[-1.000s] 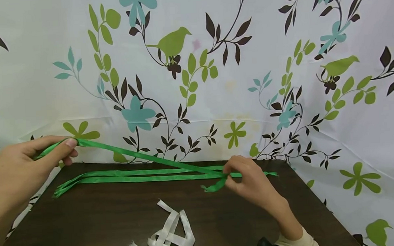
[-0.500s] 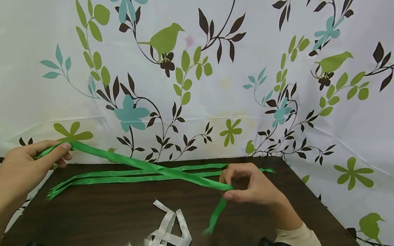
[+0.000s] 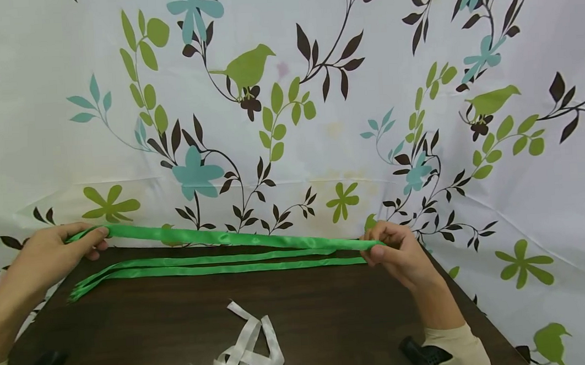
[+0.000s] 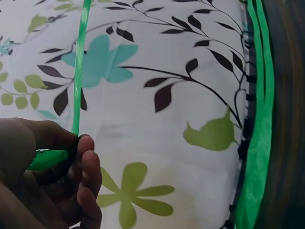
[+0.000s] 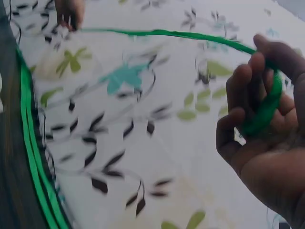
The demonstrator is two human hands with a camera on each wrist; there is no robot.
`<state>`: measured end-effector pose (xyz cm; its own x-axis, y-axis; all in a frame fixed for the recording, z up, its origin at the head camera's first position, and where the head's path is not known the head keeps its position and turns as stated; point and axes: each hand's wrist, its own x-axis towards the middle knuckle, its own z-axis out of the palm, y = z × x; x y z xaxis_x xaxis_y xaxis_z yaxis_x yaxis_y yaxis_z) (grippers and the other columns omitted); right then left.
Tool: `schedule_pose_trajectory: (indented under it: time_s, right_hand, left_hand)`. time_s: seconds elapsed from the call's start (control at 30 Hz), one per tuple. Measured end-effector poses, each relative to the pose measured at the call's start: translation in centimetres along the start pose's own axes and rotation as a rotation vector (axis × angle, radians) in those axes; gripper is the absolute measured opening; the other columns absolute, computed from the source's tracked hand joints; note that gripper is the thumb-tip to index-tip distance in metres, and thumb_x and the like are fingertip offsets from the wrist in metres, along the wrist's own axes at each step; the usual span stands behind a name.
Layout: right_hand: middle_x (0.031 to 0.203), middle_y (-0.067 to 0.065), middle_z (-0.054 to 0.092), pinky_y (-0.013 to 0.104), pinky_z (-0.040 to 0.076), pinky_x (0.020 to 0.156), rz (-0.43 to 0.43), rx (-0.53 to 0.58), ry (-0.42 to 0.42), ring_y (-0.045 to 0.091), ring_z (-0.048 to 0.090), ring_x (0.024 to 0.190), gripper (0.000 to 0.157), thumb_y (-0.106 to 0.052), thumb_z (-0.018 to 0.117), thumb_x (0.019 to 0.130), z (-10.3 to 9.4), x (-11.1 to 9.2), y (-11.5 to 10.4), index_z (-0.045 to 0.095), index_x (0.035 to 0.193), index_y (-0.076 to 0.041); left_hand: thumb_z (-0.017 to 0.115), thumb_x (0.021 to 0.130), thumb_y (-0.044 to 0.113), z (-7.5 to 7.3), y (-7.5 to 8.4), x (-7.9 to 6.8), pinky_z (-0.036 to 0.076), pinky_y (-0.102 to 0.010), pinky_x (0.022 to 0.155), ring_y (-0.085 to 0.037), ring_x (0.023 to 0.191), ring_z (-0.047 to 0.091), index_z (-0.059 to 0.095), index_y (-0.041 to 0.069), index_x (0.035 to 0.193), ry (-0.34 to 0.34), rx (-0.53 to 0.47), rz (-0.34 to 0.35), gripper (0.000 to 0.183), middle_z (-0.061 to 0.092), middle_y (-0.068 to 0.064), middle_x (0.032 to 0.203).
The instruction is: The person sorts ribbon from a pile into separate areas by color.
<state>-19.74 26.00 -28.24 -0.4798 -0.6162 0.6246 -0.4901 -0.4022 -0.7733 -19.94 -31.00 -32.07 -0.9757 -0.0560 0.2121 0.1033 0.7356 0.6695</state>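
A shiny green ribbon (image 3: 236,238) stretches nearly level between my two hands, above the far edge of the table. My left hand (image 3: 60,252) pinches its left part between thumb and fingers, with a short piece inside the palm, as the left wrist view shows on the ribbon (image 4: 80,71). On the other side my right hand (image 3: 400,254) pinches the ribbon near its right end. In the right wrist view the tail of the ribbon (image 5: 268,107) curls into the palm. More green ribbons (image 3: 217,269) lie lengthwise along the back of the table, beneath the held one.
White ribbon (image 3: 249,353), loosely interlaced, lies at the front middle of the dark wooden table (image 3: 131,323). Behind the table hangs a white cloth (image 3: 340,147) printed with birds, leaves and flowers. Dark straps (image 3: 425,353) sit at both wrists.
My right hand dipped with the ribbon's end, then rose and moved right, drawing the ribbon closer to level. The loose tail below that hand no longer hangs in the head view. My left hand sank slightly.
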Motion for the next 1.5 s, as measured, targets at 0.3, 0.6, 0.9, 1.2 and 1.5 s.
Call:
schedule_pose_trajectory:
  time_s: [0.3, 0.6, 0.9, 1.2, 1.5]
  right_hand:
    - [0.079, 0.014, 0.048, 0.038, 0.042, 0.067, 0.263, -0.076, 0.258, 0.028, 0.045, 0.072, 0.009, 0.003, 0.044, 0.095, -4.3, -1.8, 2.6, 0.052, 0.095, 0.007]
    - [0.078, 0.016, 0.056, 0.038, 0.044, 0.069, 0.498, -0.217, 0.404, 0.031, 0.047, 0.072, 0.023, -0.011, 0.056, 0.093, -6.9, -2.9, 6.3, 0.055, 0.104, 0.009]
    - [0.086, 0.022, 0.059, 0.040, 0.044, 0.066, 0.658, -0.418, 0.415, 0.039, 0.053, 0.079, 0.031, -0.023, 0.058, 0.092, -8.9, -4.6, 9.9, 0.061, 0.108, 0.003]
    - [0.095, 0.024, 0.061, 0.056, 0.039, 0.075, 0.771, -0.502, 0.410, 0.044, 0.054, 0.088, 0.033, -0.036, 0.062, 0.088, -9.3, -5.9, 12.8, 0.066, 0.105, -0.008]
    - [0.091, 0.016, 0.065, 0.040, 0.045, 0.063, 0.862, -0.535, 0.468, 0.031, 0.062, 0.079, 0.026, -0.029, 0.064, 0.088, -8.7, -7.2, 14.1, 0.066, 0.103, -0.009]
  left_hand:
    - [0.048, 0.090, 0.054, 1.0, -2.7, 0.4, 0.039, -0.052, 0.070, -0.029, 0.080, 0.057, 0.060, 0.001, 0.112, -0.072, 0.038, -0.037, 0.059, 0.065, -0.003, 0.078]
    - [0.052, 0.085, 0.059, 2.3, -5.5, 1.5, 0.041, -0.048, 0.065, -0.031, 0.081, 0.058, 0.059, 0.001, 0.118, -0.114, 0.041, -0.081, 0.067, 0.065, -0.007, 0.082]
    - [0.050, 0.087, 0.057, 3.5, -7.5, 2.0, 0.041, -0.049, 0.062, -0.037, 0.083, 0.058, 0.057, -0.001, 0.120, -0.173, 0.095, -0.050, 0.067, 0.066, -0.008, 0.081]
    - [0.051, 0.090, 0.052, 4.3, -8.7, 2.3, 0.041, -0.047, 0.062, -0.030, 0.077, 0.059, 0.058, -0.003, 0.118, -0.206, 0.112, -0.047, 0.062, 0.065, -0.006, 0.078]
    - [0.048, 0.093, 0.047, 6.0, -8.5, 2.8, 0.042, -0.050, 0.066, -0.021, 0.075, 0.063, 0.057, -0.005, 0.119, -0.256, 0.019, -0.043, 0.059, 0.067, -0.012, 0.091]
